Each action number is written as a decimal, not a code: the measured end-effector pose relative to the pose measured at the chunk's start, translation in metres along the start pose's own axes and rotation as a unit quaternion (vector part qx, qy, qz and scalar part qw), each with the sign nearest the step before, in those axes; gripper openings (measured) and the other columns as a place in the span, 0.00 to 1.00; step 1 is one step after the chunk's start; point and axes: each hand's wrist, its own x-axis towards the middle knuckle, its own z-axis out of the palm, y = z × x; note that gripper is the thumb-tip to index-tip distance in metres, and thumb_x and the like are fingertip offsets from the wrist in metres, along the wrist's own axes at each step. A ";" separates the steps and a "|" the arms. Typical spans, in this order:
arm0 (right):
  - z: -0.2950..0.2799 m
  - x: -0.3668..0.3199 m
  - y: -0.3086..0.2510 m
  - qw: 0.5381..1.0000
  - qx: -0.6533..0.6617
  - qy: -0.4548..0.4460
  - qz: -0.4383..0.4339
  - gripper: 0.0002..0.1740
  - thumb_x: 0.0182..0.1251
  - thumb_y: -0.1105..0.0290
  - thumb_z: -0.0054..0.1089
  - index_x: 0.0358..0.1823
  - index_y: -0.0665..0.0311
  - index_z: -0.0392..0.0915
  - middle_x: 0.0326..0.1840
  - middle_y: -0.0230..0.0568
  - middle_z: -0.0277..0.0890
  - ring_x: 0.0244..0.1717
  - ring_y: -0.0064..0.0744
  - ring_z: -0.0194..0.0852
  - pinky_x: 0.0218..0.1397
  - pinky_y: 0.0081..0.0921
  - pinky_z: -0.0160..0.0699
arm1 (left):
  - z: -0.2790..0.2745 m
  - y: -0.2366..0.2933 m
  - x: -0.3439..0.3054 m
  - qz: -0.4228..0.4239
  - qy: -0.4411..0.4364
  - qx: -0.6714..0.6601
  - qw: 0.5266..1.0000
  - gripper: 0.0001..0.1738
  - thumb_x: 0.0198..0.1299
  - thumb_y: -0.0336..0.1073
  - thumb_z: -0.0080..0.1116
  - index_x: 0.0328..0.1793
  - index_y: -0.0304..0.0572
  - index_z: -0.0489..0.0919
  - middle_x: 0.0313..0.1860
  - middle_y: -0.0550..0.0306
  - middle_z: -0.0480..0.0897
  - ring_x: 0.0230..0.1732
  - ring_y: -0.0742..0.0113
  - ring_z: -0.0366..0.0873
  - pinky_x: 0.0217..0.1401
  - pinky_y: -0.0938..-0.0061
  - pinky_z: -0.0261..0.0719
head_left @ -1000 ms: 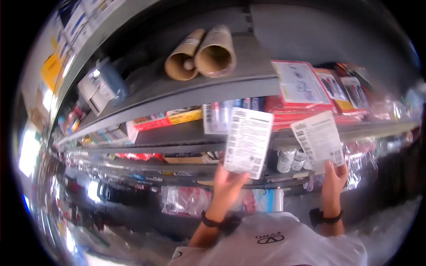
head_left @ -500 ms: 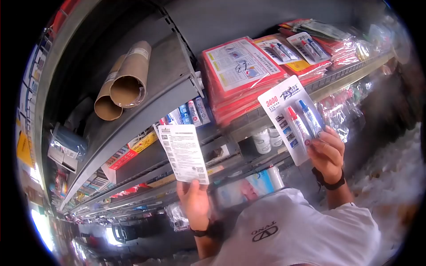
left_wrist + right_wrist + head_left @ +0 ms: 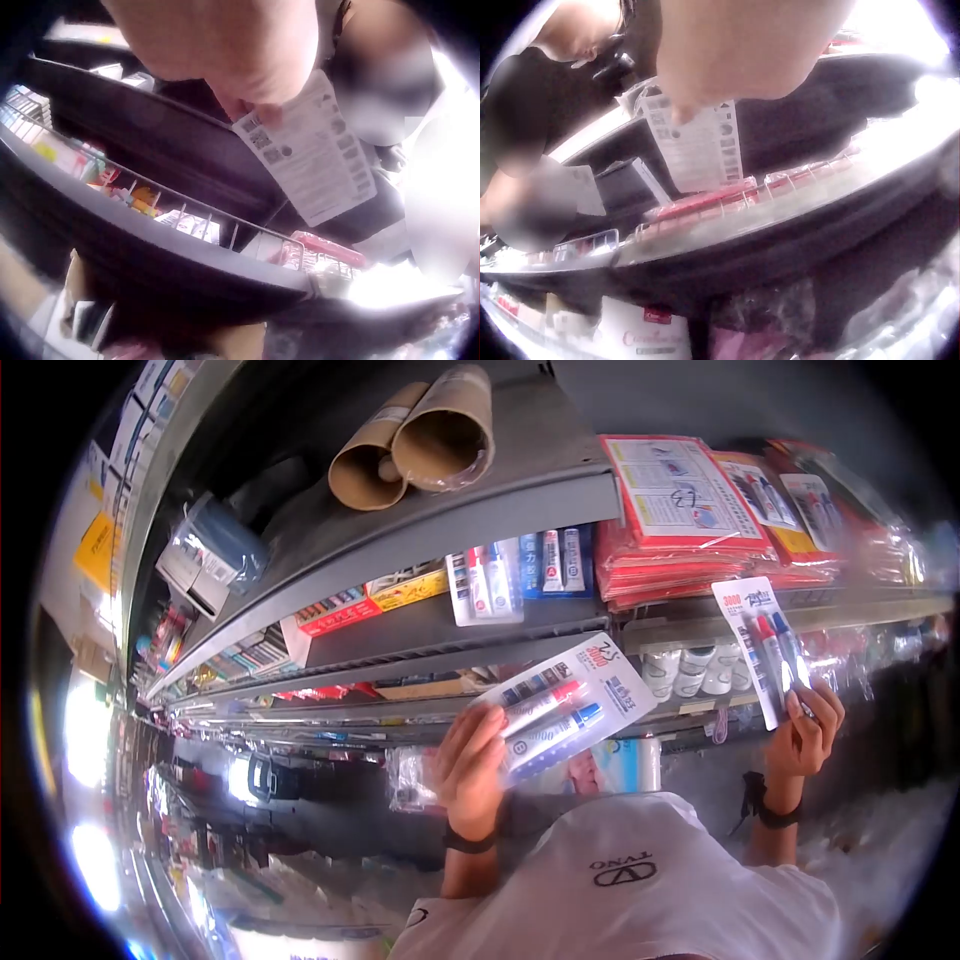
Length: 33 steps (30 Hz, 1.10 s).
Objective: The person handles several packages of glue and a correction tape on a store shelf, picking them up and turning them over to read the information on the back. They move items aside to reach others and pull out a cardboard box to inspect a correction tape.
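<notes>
In the head view my left hand grips one end of a glue card, a white blister pack with a red-capped tube and a blue-capped tube. Its printed front faces up, tilted to the right. My right hand pinches the lower edge of a second glue card, held nearly upright, also with one red-capped and one blue-capped tube. The two cards are apart, in front of the shelves. From the left wrist, the printed back of the left card shows; the right wrist view shows the back of the right card.
Two cardboard tubes lie on the upper shelf. Red plastic-wrapped packs are stacked at the right, with similar cards on top. Another glue card leans on the shelf below, beside a red and yellow box. White rolls stand lower down.
Both cards first showed their backs. The right card was turned front side out, then the left one too, which now tilts sideways. Both hands keep hold of their cards; the head view has shifted.
</notes>
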 end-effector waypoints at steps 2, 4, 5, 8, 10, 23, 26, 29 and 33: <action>0.002 0.000 0.000 1.000 0.000 0.002 -0.001 0.12 0.57 0.88 0.69 0.41 0.65 0.85 0.45 0.44 0.85 0.55 0.48 0.82 0.58 0.38 0.82 | -0.002 -0.001 -0.002 0.004 0.000 0.005 1.000 0.09 0.67 0.26 0.63 0.51 0.38 0.78 0.57 0.38 0.86 0.59 0.37 0.85 0.62 0.51 0.84; 0.003 0.001 0.001 1.000 -0.004 -0.002 -0.002 0.15 0.56 0.92 0.66 0.42 0.68 0.84 0.44 0.47 0.85 0.52 0.51 0.82 0.55 0.40 0.82 | -0.002 -0.007 -0.010 -0.011 0.009 -0.010 1.000 0.10 0.67 0.26 0.62 0.53 0.39 0.78 0.57 0.36 0.85 0.59 0.38 0.85 0.63 0.51 0.84; 0.004 0.001 0.001 1.000 0.002 -0.003 -0.003 0.15 0.56 0.92 0.66 0.41 0.68 0.84 0.43 0.47 0.84 0.52 0.51 0.82 0.54 0.40 0.82 | -0.004 -0.010 -0.016 -0.022 0.002 -0.011 1.000 0.10 0.67 0.25 0.62 0.53 0.38 0.78 0.57 0.35 0.85 0.59 0.38 0.85 0.63 0.51 0.84; 0.007 0.002 0.001 1.000 0.018 -0.006 -0.002 0.15 0.56 0.91 0.68 0.41 0.67 0.85 0.43 0.46 0.85 0.52 0.49 0.82 0.56 0.40 0.83 | -0.002 -0.011 -0.015 -0.052 0.025 -0.014 0.998 0.11 0.67 0.22 0.62 0.54 0.36 0.79 0.57 0.34 0.85 0.60 0.40 0.85 0.62 0.54 0.85; 0.008 0.000 0.001 1.000 0.024 -0.009 0.004 0.15 0.56 0.88 0.71 0.43 0.64 0.86 0.43 0.43 0.85 0.55 0.46 0.83 0.60 0.42 0.84 | 0.001 -0.009 -0.007 -0.069 0.039 0.014 0.997 0.11 0.67 0.20 0.61 0.54 0.34 0.79 0.57 0.33 0.85 0.59 0.41 0.85 0.61 0.57 0.86; 0.003 -0.003 0.000 0.999 0.040 -0.006 0.027 0.13 0.57 0.93 0.67 0.39 0.71 0.81 0.39 0.49 0.83 0.48 0.50 0.84 0.52 0.40 0.86 | 0.064 -0.023 0.080 0.017 -0.042 0.145 0.988 0.23 0.54 0.18 0.63 0.56 0.44 0.88 0.56 0.50 0.87 0.53 0.52 0.87 0.55 0.63 0.85; -0.001 -0.008 0.000 0.997 0.048 -0.012 0.051 0.12 0.57 0.92 0.67 0.40 0.70 0.81 0.40 0.49 0.83 0.48 0.51 0.84 0.52 0.41 0.86 | 0.080 -0.023 0.091 -0.003 -0.083 0.140 0.987 0.25 0.55 0.20 0.61 0.58 0.49 0.87 0.58 0.54 0.87 0.54 0.54 0.86 0.54 0.64 0.85; -0.006 -0.019 0.005 0.995 0.067 -0.037 0.066 0.19 0.54 0.91 0.61 0.46 0.66 0.82 0.47 0.47 0.84 0.52 0.52 0.83 0.57 0.43 0.82 | 0.089 -0.027 0.097 -0.022 -0.150 0.116 0.982 0.24 0.58 0.22 0.59 0.60 0.50 0.86 0.59 0.54 0.86 0.54 0.52 0.86 0.54 0.63 0.84; -0.009 -0.016 0.001 0.996 0.056 -0.035 0.057 0.19 0.55 0.90 0.61 0.47 0.65 0.81 0.46 0.46 0.83 0.51 0.51 0.83 0.56 0.42 0.83 | 0.095 -0.027 0.106 0.004 -0.177 0.141 0.974 0.18 0.57 0.34 0.71 0.55 0.50 0.89 0.54 0.59 0.89 0.46 0.59 0.87 0.49 0.66 0.83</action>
